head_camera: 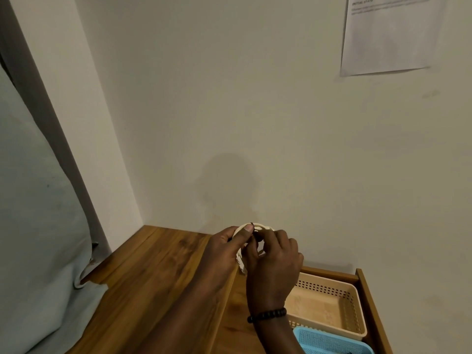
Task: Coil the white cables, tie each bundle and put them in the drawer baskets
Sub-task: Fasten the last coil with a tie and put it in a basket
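Observation:
A coiled white cable (263,228) is held up above the wooden desk top (158,272), near the wall. My left hand (227,245) grips the coil's left side, thumb pressed on its top. My right hand (273,261) pinches a thin dark tie (252,229) at the top of the coil. The cable's white plug end (241,264) hangs down between my hands. Most of the coil is hidden behind my fingers. To the right, an open drawer (367,297) holds a beige basket (329,287) and, in front of it, a blue basket (329,341).
The white wall stands directly behind my hands, with a printed sheet of paper (390,34) stuck high on the right. A pale curtain (35,226) hangs at the left and drapes onto the desk's left edge. A dark bead bracelet (267,315) circles my right wrist.

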Demonstrator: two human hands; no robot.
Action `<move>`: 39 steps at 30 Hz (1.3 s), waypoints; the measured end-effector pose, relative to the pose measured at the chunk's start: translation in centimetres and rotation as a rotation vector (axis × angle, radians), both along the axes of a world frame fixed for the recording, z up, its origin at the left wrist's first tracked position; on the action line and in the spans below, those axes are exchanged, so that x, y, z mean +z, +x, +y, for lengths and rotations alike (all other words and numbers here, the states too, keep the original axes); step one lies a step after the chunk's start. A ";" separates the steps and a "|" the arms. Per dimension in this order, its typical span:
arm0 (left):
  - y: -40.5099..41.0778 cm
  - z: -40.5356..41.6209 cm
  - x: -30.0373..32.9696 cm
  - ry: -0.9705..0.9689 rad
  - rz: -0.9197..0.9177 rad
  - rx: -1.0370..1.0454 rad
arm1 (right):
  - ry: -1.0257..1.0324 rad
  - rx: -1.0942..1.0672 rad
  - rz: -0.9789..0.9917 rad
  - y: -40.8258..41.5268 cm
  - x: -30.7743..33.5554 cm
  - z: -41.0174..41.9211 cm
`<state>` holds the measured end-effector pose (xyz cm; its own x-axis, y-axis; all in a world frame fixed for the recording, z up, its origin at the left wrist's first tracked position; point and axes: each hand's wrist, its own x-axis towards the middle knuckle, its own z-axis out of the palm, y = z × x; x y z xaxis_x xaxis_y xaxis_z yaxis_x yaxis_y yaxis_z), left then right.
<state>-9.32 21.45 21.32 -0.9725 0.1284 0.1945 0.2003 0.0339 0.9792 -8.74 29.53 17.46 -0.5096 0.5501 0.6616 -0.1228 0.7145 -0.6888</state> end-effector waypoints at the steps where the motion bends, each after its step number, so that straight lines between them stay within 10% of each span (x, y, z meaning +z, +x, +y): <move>1: -0.1 0.0 -0.1 0.002 -0.022 0.014 | -0.015 0.019 -0.007 0.0 0.0 -0.1; 16: -2.1 -1.7 -2.2 -0.040 -0.126 0.156 | -0.315 0.429 -0.165 0.9 0.3 1.5; 27: -1.8 -1.0 -2.9 0.011 -0.193 0.145 | 0.092 0.030 -0.309 0.5 -0.8 -0.3; 39: -2.0 -2.2 -3.1 -0.168 0.062 0.032 | -0.297 0.328 -0.209 0.4 -0.6 0.6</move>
<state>-11.27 19.21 18.20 -0.9633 0.1337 0.2329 0.2566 0.2029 0.9450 -8.33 30.10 16.85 -0.7926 0.4882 0.3654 -0.1460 0.4299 -0.8910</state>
